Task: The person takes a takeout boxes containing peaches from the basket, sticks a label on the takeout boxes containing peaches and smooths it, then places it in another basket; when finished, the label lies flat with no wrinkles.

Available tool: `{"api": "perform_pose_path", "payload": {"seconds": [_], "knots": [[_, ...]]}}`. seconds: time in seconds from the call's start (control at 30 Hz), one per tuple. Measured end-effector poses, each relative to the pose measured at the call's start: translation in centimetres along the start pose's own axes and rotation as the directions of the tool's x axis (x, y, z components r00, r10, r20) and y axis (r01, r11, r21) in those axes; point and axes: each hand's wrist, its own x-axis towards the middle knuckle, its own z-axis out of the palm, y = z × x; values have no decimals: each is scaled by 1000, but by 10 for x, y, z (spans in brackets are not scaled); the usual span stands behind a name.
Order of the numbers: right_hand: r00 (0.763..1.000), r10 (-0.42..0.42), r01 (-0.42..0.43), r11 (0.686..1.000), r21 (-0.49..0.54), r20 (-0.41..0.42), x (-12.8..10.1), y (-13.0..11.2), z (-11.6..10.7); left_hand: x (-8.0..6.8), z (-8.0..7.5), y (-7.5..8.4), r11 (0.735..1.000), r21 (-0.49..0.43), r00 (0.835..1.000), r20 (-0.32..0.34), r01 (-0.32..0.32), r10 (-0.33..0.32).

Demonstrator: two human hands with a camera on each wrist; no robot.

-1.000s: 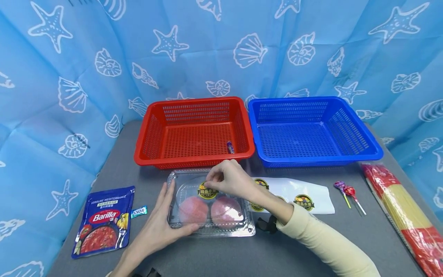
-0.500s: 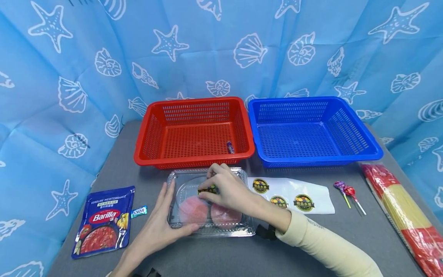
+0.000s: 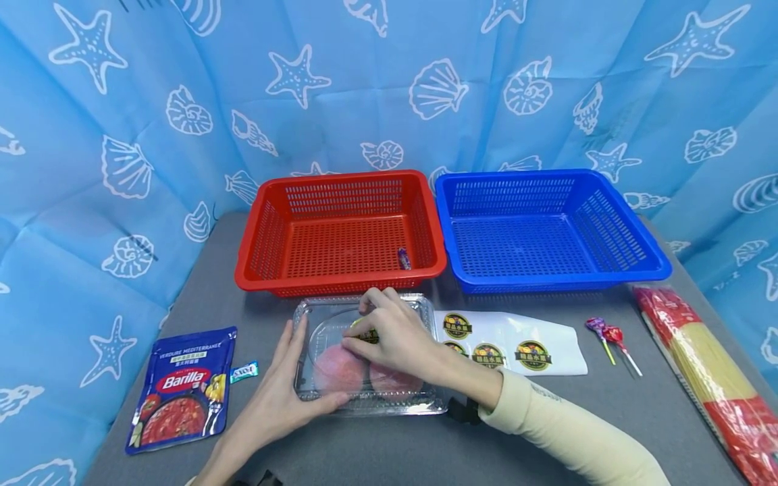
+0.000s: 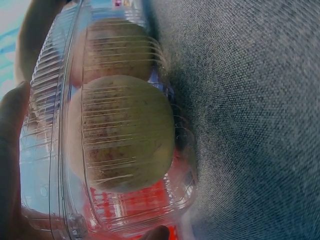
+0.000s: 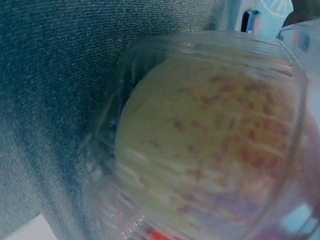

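A clear plastic clamshell box with two pinkish round fruits, one of them the left fruit, lies lengthwise across the table's front. My left hand rests along its left side, fingers straight and thumb stretched along the front edge. In the left wrist view the box's ribbed wall stands beside the speckled fruit. My right hand is over the lid, its thumb and curled fingers on a black and yellow round sticker, which they partly cover. The right wrist view shows a fruit through the plastic.
A white sticker sheet lies right of the box. Behind stand a red basket holding a small purple-wrapped candy and a blue basket. A Barilla pouch, a small candy, lollipops and a spaghetti pack flank them.
My right hand has shifted left and down over the sticker, covering more of it, and its fingers have moved across the lid. The left hand and the box have stayed in place.
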Motion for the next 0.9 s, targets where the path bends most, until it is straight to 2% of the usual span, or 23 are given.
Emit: {"api": "perform_pose_path", "payload": {"seconds": [0.27, 0.5, 0.9], "knots": [[1000, 1, -1, 1000, -12, 14, -2, 4, -6, 1, -1, 1, 1000, -9, 1000, 18, 12, -12], [996, 35, -34, 999, -16, 77, -5, 9, -17, 1, -2, 2, 1000, 10, 999, 16, 27, -27], [992, 87, -86, 996, -20, 94, -10, 15, -25, 0, 0, 1, 1000, 22, 1000, -15, 6, -5]]}}
